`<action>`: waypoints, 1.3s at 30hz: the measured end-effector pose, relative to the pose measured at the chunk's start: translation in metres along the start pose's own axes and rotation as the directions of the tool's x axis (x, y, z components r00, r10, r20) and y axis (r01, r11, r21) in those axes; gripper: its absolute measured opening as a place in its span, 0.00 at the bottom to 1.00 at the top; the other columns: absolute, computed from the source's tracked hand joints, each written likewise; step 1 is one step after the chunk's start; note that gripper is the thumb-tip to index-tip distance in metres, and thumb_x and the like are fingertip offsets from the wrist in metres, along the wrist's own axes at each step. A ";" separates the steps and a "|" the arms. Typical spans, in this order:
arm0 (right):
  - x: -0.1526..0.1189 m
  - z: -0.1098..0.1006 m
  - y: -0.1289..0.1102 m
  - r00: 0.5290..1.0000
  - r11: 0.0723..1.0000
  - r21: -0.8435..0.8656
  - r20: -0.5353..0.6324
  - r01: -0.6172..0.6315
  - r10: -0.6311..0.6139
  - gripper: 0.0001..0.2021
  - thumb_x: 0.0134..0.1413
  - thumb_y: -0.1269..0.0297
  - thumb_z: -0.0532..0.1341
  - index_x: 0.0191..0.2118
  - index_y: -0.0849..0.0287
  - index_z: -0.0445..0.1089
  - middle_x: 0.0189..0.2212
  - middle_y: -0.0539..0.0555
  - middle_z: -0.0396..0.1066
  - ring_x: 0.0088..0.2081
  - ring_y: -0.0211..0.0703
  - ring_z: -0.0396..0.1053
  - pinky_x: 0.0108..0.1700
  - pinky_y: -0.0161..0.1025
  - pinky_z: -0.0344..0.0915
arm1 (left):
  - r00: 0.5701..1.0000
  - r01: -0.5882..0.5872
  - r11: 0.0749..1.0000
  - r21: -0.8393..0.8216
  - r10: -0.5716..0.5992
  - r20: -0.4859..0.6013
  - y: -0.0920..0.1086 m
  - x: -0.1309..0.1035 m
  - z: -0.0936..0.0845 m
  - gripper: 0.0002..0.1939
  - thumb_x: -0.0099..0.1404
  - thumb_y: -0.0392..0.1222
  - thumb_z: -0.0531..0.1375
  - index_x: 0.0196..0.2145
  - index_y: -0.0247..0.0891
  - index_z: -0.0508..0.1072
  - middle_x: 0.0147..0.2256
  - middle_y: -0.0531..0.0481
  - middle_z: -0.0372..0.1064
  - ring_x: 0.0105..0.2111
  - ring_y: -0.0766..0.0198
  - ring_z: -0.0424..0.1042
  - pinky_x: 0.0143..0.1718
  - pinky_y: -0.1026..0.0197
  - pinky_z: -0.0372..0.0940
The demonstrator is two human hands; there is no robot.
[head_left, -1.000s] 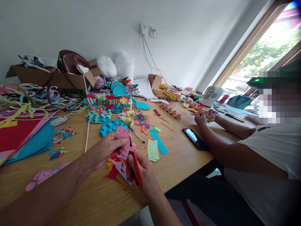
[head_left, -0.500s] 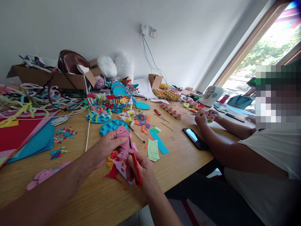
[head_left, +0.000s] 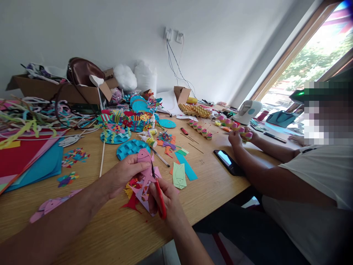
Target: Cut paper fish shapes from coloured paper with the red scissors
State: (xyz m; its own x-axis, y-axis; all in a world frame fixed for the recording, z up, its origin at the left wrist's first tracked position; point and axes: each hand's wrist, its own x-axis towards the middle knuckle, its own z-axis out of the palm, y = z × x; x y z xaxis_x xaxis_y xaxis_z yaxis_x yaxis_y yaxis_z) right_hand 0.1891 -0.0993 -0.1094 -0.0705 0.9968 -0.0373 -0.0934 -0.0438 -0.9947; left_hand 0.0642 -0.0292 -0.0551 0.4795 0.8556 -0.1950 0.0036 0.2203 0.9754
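Observation:
My left hand (head_left: 124,176) pinches a pink paper fish (head_left: 143,156) and holds it upright above the wooden table (head_left: 116,228). My right hand (head_left: 165,200) grips red-handled scissors (head_left: 159,195), whose blades reach up along the fish's lower right edge. Under both hands lies a heap of pink, red and yellow paper offcuts (head_left: 138,193). A green paper fish (head_left: 179,176) and a blue paper strip (head_left: 186,166) lie just to the right of them.
A person in a white shirt (head_left: 317,198) sits at the right, with hands (head_left: 239,138) on a string of pink and green paper pieces. A black phone (head_left: 228,162) lies near that person's arm. Coloured sheets (head_left: 30,158), blue paper discs (head_left: 129,147), glue bottles (head_left: 149,140) and cardboard boxes (head_left: 55,92) crowd the table's far side.
Almost nothing moved. The scissors' blades shifted slightly along the pink fish's edge. The other person's hands rose a little with the paper string.

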 end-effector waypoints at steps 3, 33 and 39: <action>0.000 0.000 0.002 1.000 1.000 0.007 0.007 -0.002 0.002 0.26 0.48 0.37 0.56 0.21 0.59 0.58 0.11 0.45 0.59 0.12 0.29 0.53 0.15 0.28 0.48 | 1.000 0.014 1.000 -0.008 -0.014 -0.005 0.002 -0.002 0.000 0.14 0.42 0.47 0.64 0.17 0.37 0.65 0.15 0.58 0.62 0.17 0.72 0.60 0.20 0.69 0.57; -0.002 -0.002 0.001 1.000 1.000 -0.013 -0.007 -0.024 0.024 0.22 0.50 0.44 0.57 0.21 0.58 0.59 0.11 0.45 0.59 0.13 0.30 0.53 0.16 0.29 0.48 | 0.998 -0.012 0.994 -0.107 0.006 -0.063 0.002 -0.002 0.005 0.10 0.44 0.42 0.66 0.20 0.36 0.69 0.18 0.57 0.65 0.20 0.71 0.62 0.22 0.69 0.59; -0.002 -0.001 0.002 1.000 1.000 -0.005 -0.006 -0.025 0.025 0.22 0.50 0.44 0.57 0.21 0.58 0.59 0.11 0.45 0.59 0.13 0.30 0.53 0.16 0.29 0.49 | 0.998 -0.008 0.993 -0.118 0.001 -0.062 0.002 -0.002 0.004 0.10 0.45 0.42 0.66 0.22 0.36 0.69 0.19 0.57 0.66 0.20 0.70 0.63 0.22 0.69 0.60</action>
State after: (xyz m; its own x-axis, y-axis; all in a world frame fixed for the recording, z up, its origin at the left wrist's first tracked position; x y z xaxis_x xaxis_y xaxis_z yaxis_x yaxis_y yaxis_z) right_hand 0.1900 -0.1017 -0.1113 -0.0672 0.9958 -0.0625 -0.0866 -0.0683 -0.9939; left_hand 0.0673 -0.0323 -0.0528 0.4242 0.8832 -0.1999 -0.1039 0.2668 0.9581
